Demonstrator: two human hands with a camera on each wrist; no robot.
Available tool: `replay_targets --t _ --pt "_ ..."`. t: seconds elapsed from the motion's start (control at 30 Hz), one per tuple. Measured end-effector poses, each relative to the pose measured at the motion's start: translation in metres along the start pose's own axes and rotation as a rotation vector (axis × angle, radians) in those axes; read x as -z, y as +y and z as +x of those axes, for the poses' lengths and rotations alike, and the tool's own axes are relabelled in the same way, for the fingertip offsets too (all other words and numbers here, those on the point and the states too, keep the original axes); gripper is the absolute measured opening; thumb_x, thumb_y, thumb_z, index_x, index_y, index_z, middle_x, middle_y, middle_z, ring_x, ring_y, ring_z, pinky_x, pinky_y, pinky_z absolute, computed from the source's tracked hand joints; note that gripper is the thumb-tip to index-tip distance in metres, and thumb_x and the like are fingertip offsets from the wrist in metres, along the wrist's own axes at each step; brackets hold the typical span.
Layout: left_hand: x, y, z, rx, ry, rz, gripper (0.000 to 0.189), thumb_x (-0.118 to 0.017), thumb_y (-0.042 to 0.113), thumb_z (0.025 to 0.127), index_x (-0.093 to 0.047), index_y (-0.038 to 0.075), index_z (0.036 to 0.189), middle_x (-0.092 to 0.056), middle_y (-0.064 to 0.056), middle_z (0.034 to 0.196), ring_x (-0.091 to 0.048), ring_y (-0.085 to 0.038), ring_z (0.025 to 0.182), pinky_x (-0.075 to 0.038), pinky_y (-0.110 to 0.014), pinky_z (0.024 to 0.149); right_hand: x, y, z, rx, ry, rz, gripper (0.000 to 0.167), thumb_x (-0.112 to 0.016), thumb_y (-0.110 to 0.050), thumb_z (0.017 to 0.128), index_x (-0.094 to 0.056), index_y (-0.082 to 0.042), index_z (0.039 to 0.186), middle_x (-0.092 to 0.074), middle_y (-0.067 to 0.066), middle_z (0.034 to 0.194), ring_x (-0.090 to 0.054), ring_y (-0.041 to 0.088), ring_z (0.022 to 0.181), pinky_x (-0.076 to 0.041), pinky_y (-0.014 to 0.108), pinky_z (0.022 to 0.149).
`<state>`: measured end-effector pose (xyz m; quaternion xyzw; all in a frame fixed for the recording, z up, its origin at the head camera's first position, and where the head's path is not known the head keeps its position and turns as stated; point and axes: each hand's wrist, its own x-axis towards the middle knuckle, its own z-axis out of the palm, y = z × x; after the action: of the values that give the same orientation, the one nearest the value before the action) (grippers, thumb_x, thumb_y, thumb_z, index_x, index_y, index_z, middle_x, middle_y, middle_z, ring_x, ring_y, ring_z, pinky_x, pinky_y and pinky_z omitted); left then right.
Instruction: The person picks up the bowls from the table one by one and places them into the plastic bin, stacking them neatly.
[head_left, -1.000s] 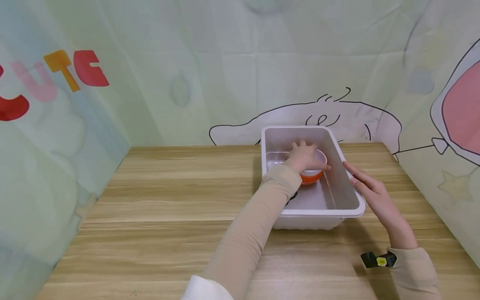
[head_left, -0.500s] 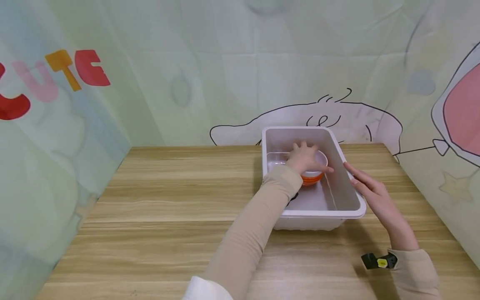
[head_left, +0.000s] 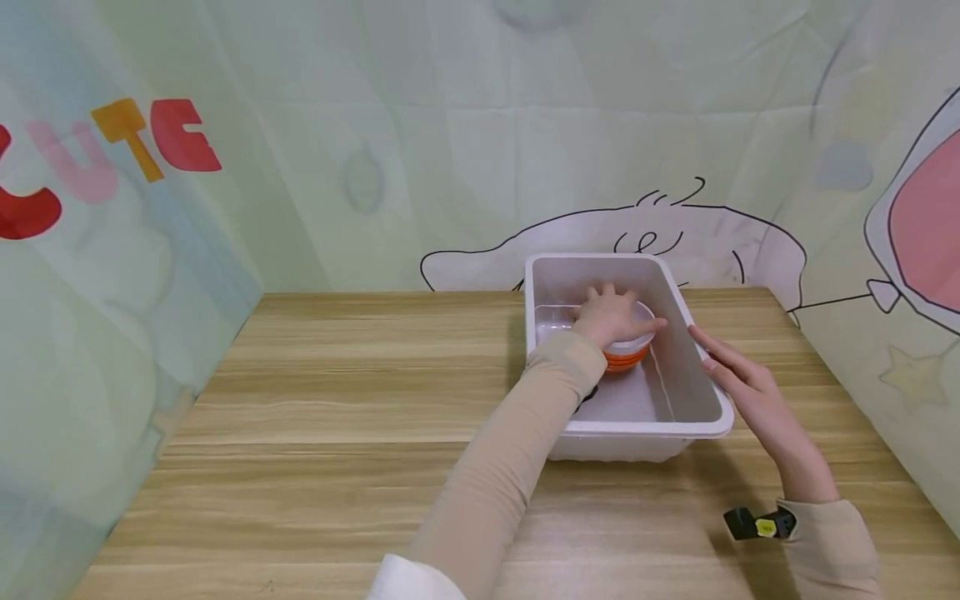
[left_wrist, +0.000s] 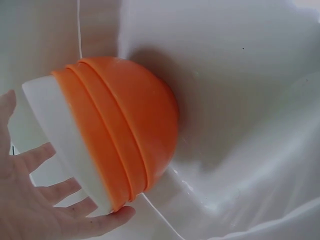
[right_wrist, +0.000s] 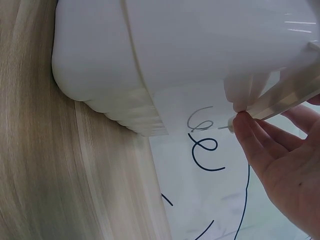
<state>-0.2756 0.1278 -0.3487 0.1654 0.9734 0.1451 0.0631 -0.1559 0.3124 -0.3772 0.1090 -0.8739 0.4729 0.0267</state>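
Note:
A stack of bowls with orange outsides (left_wrist: 125, 125) stands inside a white plastic bin (head_left: 637, 428), with a white bowl (left_wrist: 60, 125) uppermost. My left hand (head_left: 606, 321) reaches into the bin and spreads over the mouth of the white bowl. In the left wrist view one fingertip touches the stack's rim, several fingers reach over the bowl's edge, and another digit stands away from it. My right hand (head_left: 742, 379) rests on the bin's right rim with fingers fairly straight. The right wrist view shows its fingertips (right_wrist: 241, 120) against the rim.
The bin stands on a wood-grain table (head_left: 337, 433), near its back edge. A printed cloth backdrop (head_left: 450, 150) rises behind it and along both sides. A black wrist camera (head_left: 759, 523) is strapped to the right sleeve.
My left thumb has lifted slightly at the right side of the white bowl's rim. The right hand, the bin and the bowls stay in place.

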Motion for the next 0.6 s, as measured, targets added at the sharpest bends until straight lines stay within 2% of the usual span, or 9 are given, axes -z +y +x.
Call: replay_targets --t 0.37,0.6 --pt "0.003 0.003 -0.002 0.045 -0.01 0.026 0.062 -0.043 0.065 0.091 -0.043 0.033 0.143 -0.041 -0.004 0.145 -0.039 -0.025 0.128 -0.042 -0.052 0.102 -0.001 0.001 0.0 0.012 0.006 0.018 0.047 -0.04 -0.032 0.103 -0.034 -0.023 0.15 -0.034 -0.016 0.153 -0.031 -0.017 0.127 -0.033 0.002 0.089" --pt "0.012 0.006 -0.006 0.067 0.03 0.022 0.06 -0.04 0.065 0.092 -0.048 0.029 0.139 -0.044 -0.003 0.143 -0.041 -0.024 0.126 -0.041 -0.049 0.101 -0.002 -0.001 0.0 0.021 0.0 0.019 0.048 -0.04 -0.031 0.104 -0.034 -0.022 0.15 -0.033 -0.014 0.154 -0.03 -0.015 0.128 -0.032 0.002 0.09"
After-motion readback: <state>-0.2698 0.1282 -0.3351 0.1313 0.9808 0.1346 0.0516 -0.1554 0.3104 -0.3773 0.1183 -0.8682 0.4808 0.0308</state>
